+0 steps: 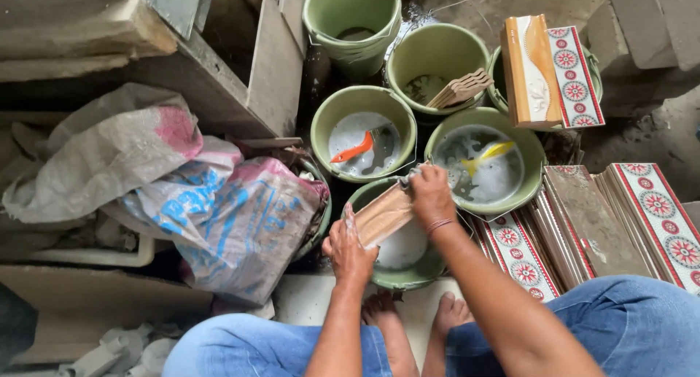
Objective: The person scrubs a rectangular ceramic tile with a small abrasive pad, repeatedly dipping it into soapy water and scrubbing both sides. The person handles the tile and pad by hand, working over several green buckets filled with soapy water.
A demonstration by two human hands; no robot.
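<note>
A narrow tan ceramic trim tile (383, 215) is held over the nearest green plastic bucket (394, 276), tilted, its right end higher. Left hand (348, 249): grip closed on the tile's lower left end, fingers wrapped along its edge. Right hand (432, 196): grip closed at the tile's upper right end, something pale grey pinched under the fingers; what it is cannot be told. A thin band is worn on the right wrist.

Milky water is seen in the nearest bucket. Two more green buckets of cloudy water stand just behind it: an orange brush (353, 149) floats in the left one (321, 129), a yellow brush (487, 157) in the right one (536, 158). Further back, a green bucket (437, 52) holds a bundle of tan trim tiles (461, 89), and an almost empty green bucket (351, 12) stands beside it.

A stack of tiles with red floral borders (649, 209) is leaned at the right, next to the right knee. More bordered tiles (550, 71) rest across a bucket at top right. Crumpled woven sacks (182, 195) lie at the left. Bare feet (415, 319) are planted on the floor below the nearest bucket.
</note>
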